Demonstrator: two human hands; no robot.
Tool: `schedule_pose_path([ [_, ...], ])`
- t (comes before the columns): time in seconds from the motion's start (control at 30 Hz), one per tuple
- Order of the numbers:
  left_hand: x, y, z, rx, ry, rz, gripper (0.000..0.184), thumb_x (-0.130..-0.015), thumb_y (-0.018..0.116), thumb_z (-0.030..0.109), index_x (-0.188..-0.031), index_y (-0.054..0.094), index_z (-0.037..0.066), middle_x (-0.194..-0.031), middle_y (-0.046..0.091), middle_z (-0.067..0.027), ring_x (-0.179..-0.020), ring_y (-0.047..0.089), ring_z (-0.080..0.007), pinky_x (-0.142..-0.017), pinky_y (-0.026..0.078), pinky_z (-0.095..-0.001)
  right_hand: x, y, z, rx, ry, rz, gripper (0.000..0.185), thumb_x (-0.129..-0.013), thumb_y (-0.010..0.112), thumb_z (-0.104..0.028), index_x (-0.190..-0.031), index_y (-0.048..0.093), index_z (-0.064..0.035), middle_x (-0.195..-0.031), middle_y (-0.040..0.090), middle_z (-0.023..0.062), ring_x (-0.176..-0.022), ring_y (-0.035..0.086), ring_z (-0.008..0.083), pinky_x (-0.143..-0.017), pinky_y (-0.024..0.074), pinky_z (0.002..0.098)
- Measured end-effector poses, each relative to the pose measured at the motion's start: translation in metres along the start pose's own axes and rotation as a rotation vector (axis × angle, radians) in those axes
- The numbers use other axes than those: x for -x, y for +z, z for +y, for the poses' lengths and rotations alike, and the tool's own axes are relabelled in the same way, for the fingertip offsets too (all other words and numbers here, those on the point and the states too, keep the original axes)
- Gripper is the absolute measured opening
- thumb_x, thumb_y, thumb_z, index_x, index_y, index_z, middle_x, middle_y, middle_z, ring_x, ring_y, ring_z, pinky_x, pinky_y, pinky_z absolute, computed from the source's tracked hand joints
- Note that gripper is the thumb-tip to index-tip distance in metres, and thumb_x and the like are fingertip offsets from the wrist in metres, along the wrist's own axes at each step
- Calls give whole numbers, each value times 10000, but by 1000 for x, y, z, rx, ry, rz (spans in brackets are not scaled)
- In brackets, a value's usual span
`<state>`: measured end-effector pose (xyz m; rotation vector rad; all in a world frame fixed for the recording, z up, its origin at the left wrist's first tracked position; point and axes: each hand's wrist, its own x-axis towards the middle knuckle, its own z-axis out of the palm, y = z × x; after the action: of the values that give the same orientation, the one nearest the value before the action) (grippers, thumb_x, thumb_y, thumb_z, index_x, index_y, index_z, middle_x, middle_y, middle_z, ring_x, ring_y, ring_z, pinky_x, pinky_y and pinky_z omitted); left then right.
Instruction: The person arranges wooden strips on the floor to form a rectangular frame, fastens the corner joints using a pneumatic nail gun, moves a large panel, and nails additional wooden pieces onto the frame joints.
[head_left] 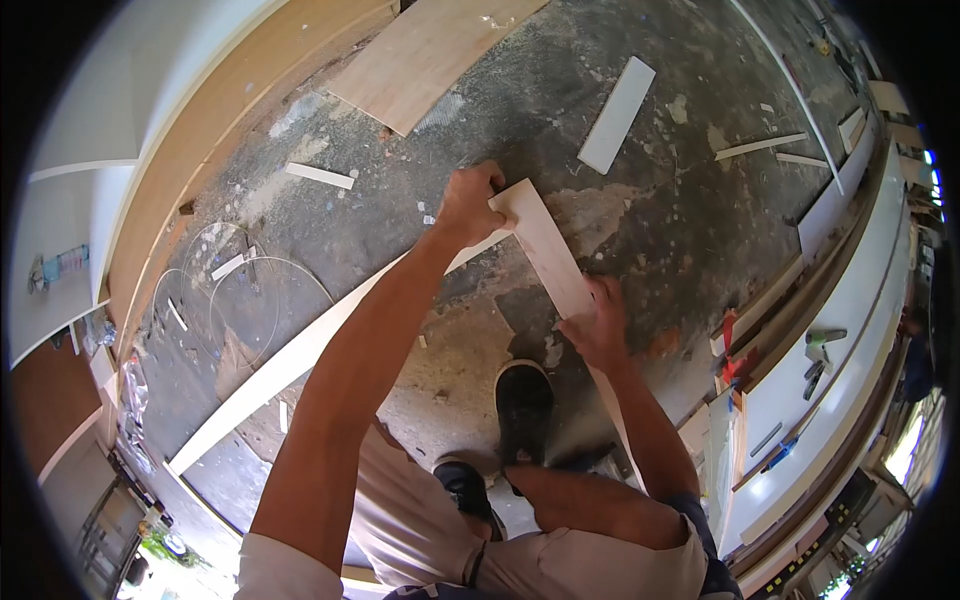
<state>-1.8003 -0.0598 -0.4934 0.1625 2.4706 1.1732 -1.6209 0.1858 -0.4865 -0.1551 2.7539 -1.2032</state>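
Two long wooden strips meet at a corner in front of me. A pale wooden strip runs from that corner down towards my right knee. A white strip runs from the corner to the lower left, partly behind my left forearm. My left hand is closed around the corner, its thumb pressing on the end of the pale strip. Its fingers are partly hidden, so I cannot tell how firmly the white strip is gripped. My right hand is wrapped round the pale strip farther down.
On the stained concrete floor lie a wide wooden board, a short white board and small offcuts. Thin wire loops lie at left. A white workbench at right carries a green-handled tool and a blue-handled tool.
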Motion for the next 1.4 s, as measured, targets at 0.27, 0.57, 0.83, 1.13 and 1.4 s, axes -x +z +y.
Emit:
schedule_pose_path([
  [0.27, -3, -5, 1, 12, -7, -39, 498, -523, 912, 125, -925, 648, -2, -867, 669, -169, -828, 656, -304, -729, 519, -404, 1, 4, 1, -16, -14, 48, 748, -626, 811, -111, -1288, 482, 3, -1184, 473, 187, -1103, 490, 380, -958, 414, 453],
  [0.57, -7, -2, 0, -34, -25, -78, 509, -517, 918, 113, -942, 656, 17, -863, 667, -158, -825, 654, -307, -723, 524, -403, 0, 6, -1, 12, -20, 63, 728, -642, 788, -166, -1274, 482, 30, -1169, 474, 196, -1089, 461, 403, -953, 393, 487],
  [0.83, 17, 11, 4, 45, -191, 175, 608, -534, 919, 151, -1070, 634, 119, -870, 679, -16, -939, 589, -227, -946, 322, -387, 3, 6, 1, 66, -50, 60, 737, -701, 771, -229, -1311, 457, 38, -1166, 462, 204, -1076, 456, 408, -948, 385, 504],
  [1.13, 25, 17, 4, 15, -220, 234, 626, -544, 919, 159, -1098, 628, 145, -883, 689, 12, -893, 562, -180, -939, 306, -389, 7, 13, -1, 115, -56, 63, 744, -728, 709, -194, -1360, 407, 56, -1203, 436, 217, -1103, 422, 429, -978, 353, 531],
  [1.4, 25, 14, 5, 69, -159, 235, 582, -562, 902, 173, -1081, 640, 166, -877, 657, 14, -957, 549, -216, -945, 288, -413, 8, 13, -1, 144, -77, 85, 769, -701, 725, -204, -1359, 417, 48, -1208, 445, 218, -1109, 429, 424, -987, 358, 521],
])
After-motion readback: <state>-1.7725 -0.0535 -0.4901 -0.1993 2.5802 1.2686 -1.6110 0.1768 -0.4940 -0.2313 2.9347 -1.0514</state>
